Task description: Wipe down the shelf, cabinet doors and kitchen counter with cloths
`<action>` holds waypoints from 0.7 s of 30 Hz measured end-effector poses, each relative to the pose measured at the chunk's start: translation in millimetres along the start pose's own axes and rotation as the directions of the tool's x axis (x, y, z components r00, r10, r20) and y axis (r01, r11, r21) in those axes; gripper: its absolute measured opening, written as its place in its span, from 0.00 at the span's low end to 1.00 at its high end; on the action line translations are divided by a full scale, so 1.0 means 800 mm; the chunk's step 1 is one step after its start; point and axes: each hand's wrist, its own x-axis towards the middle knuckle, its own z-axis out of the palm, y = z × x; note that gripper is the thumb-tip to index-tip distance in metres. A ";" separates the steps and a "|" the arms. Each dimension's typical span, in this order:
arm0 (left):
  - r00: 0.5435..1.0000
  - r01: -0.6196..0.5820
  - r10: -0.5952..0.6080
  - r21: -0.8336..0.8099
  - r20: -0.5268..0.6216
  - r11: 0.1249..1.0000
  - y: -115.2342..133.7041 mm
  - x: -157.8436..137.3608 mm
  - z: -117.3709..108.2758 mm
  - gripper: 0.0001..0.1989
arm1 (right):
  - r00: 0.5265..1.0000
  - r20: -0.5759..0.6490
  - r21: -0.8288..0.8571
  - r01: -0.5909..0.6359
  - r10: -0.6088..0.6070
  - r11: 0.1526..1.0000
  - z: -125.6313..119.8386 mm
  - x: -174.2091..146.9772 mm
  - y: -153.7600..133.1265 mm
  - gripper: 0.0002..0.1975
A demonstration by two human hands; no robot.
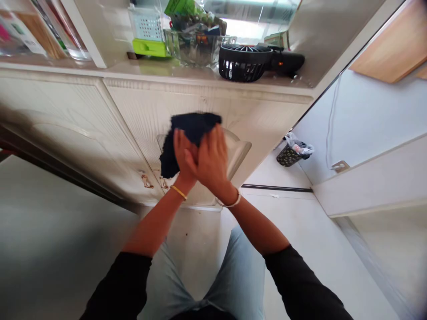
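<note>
A dark cloth (196, 123) is spread in front of the pale, wood-grained cabinet door (260, 115). My left hand (184, 155) holds the cloth near its middle, and the fingertips are slightly blurred. Beside it, my right hand (212, 156) has its fingers on the cloth's right side, with the thumb crossing over my left hand. The palms are turned away, so how tightly either hand grips is hidden. The cloth covers part of the door's raised panel.
Above the door, a shelf holds a black handheld fan (247, 62), a filled glass bowl (191, 46) and a green-and-white container (150, 46). Ornate handles (147, 181) sit at the door edges. A patterned trash bin (291, 153) stands at right; a grey surface (50, 240) is at left.
</note>
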 end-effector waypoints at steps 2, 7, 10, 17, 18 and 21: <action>0.992 -0.114 0.115 -0.016 0.058 0.993 0.033 -0.005 0.019 0.25 | 0.994 0.028 -0.037 -0.103 0.104 0.994 -0.013 -0.018 0.026 0.33; 0.993 -0.089 0.088 0.014 0.074 0.996 0.028 -0.007 0.007 0.25 | 0.991 0.091 -0.045 -0.093 0.096 0.995 -0.007 -0.006 0.010 0.34; 0.998 0.065 -0.065 0.016 -0.006 0.998 0.003 -0.005 -0.014 0.24 | 0.993 0.118 0.020 0.010 -0.013 1.000 0.005 0.015 -0.022 0.30; 0.988 -0.097 0.099 -0.025 0.120 0.995 0.053 -0.013 0.004 0.24 | 0.985 0.097 0.009 -0.147 0.146 0.989 -0.021 -0.012 0.011 0.33; 0.987 -0.103 0.106 -0.032 0.124 0.994 0.057 -0.013 0.004 0.24 | 0.983 0.100 0.006 -0.154 0.152 0.988 -0.022 -0.013 0.012 0.33; 0.993 0.005 0.004 -0.084 0.116 0.996 0.050 -0.010 -0.002 0.23 | 0.988 0.105 0.013 -0.119 0.117 0.993 -0.017 -0.005 0.002 0.32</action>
